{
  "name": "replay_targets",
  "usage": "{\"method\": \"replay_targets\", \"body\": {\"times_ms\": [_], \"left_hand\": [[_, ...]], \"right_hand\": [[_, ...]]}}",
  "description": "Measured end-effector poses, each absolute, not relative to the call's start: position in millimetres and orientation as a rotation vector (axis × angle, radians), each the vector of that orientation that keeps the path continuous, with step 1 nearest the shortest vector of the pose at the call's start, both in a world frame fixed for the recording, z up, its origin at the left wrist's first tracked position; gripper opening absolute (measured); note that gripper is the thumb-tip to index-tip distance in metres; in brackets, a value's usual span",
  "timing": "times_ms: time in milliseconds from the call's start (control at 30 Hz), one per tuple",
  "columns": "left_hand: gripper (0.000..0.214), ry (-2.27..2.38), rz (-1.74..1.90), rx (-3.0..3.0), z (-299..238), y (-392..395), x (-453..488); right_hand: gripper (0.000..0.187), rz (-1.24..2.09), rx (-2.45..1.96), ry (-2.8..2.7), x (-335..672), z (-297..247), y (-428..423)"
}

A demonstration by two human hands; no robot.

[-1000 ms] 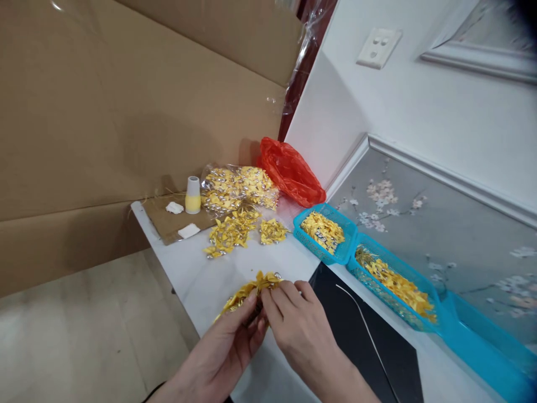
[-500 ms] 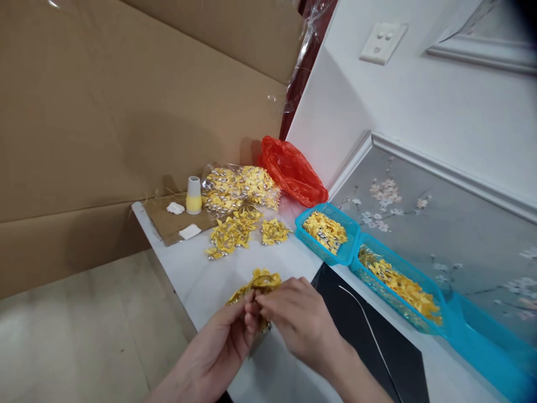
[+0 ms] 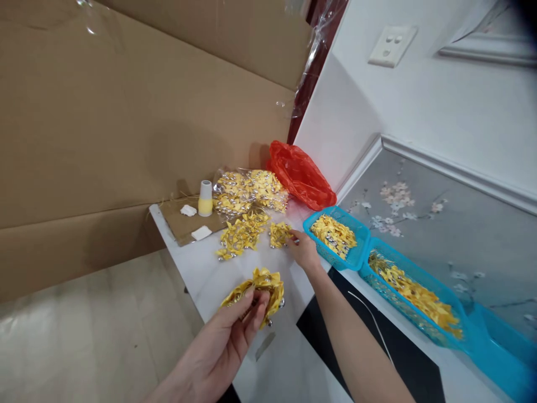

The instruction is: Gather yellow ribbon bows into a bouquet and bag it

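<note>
My left hand [image 3: 229, 330] is closed round a bunch of yellow bows [image 3: 262, 284] held just above the white table [image 3: 197, 274]. My right hand [image 3: 302, 250] is stretched forward, its fingertips pinching at a small pile of yellow bows [image 3: 279, 232] near the table's middle. A bigger loose pile of yellow bows [image 3: 241, 233] lies just left of that one. Behind both sits a clear bag of yellow bows [image 3: 247, 189].
Two blue baskets [image 3: 354, 258] [image 3: 423, 322] with yellow bows stand along the right. A red plastic bag [image 3: 302, 176] lies at the back. A yellow-and-white thread spool [image 3: 205, 198] stands on a cardboard scrap [image 3: 180, 226]. Large cardboard sheets [image 3: 126, 112] lean behind the table.
My right hand has left the bunch in my left hand and reached forward to the small pile. The left hand stays put with the bunch. The camera has shifted slightly.
</note>
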State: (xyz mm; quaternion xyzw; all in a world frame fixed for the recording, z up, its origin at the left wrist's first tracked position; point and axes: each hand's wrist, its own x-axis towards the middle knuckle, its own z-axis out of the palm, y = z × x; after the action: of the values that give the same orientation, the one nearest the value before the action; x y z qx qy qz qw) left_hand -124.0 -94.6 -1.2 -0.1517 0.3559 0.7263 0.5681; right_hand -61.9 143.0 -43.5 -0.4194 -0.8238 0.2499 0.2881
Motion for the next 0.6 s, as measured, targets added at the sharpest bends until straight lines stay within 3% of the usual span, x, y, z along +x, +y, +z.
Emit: {"method": "replay_targets", "body": {"times_ms": [300, 600], "left_hand": [[0.012, 0.846, 1.684, -0.275, -6.2, -93.8, -121.1], [0.012, 0.845, 1.675, -0.237, -3.6, -91.3, -118.6]], "right_hand": [[0.023, 0.872, -1.06, -2.13, -57.7, -34.8, 128.9], [0.035, 1.235, -0.893, -1.858, -16.0, 13.4, 70.9]]}}
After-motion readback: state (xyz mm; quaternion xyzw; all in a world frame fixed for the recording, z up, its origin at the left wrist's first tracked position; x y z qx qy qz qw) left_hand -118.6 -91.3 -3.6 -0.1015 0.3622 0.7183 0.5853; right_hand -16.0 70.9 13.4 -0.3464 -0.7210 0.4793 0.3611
